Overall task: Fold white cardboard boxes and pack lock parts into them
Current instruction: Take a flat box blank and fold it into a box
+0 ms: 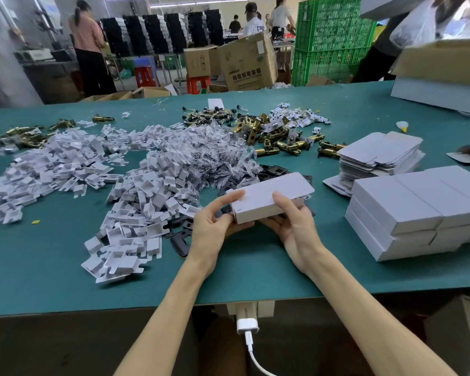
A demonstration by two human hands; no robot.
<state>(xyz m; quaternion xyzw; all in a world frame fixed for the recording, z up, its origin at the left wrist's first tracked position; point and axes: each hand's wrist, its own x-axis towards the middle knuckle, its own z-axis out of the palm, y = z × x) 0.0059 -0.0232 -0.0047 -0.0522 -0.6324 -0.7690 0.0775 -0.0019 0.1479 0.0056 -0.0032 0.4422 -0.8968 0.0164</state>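
Note:
A white cardboard box (266, 198) is held just above the green table (52, 267) in front of me. My left hand (215, 223) grips its near left end, thumb on top and fingers underneath. My right hand (293, 223) grips it from the right, thumb across the top face and fingers below. The far flap of the box sticks out over black lock plates (179, 240). A pile of brass latch parts (280, 137) lies beyond. Folded white boxes (418, 210) are stacked at the right.
White cardboard inserts (136, 191) and small clear bags (215, 147) cover the table's left and middle. A stack of flat box blanks (380, 156) lies behind the folded boxes. Large white cartons (440, 93) stand at far right. People work in the background.

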